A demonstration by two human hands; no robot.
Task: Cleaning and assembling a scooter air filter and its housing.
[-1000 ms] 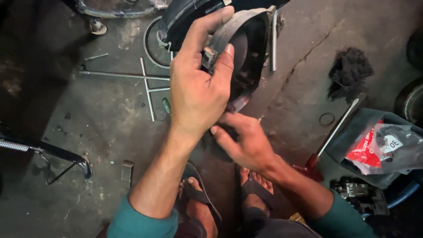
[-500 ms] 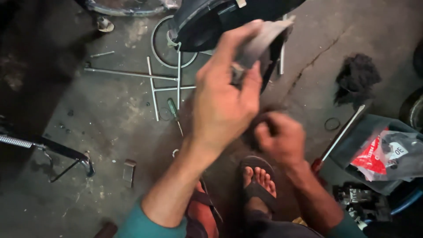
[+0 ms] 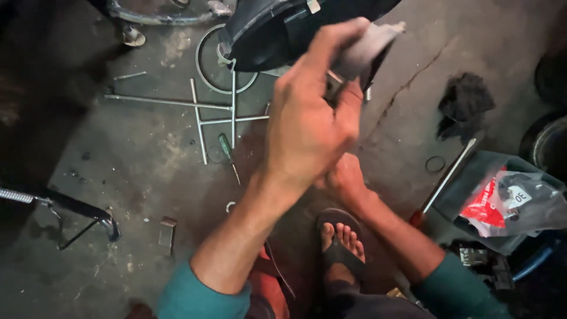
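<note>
My left hand [image 3: 310,118] is raised in front of me, gripping the grey edge of a large black curved plastic part [image 3: 277,29] near the top of the head view. My right hand [image 3: 342,177] sits lower, mostly hidden behind the left hand; its fingers look curled, and what they hold cannot be made out. My sandalled foot [image 3: 339,242] rests on the concrete floor below both hands.
Thin metal rods [image 3: 198,115] and a wire ring [image 3: 207,65] lie on the floor at left, with a green-handled screwdriver [image 3: 227,150]. A long red-handled screwdriver [image 3: 446,177], a plastic bag of parts [image 3: 508,201] and a dark rag [image 3: 463,103] sit at right. A chrome bar [image 3: 65,207] lies at far left.
My left hand has lifted and shifted right along the black part's grey edge. My right hand has drawn in under it and closed. The view has tilted, showing more of my foot.
</note>
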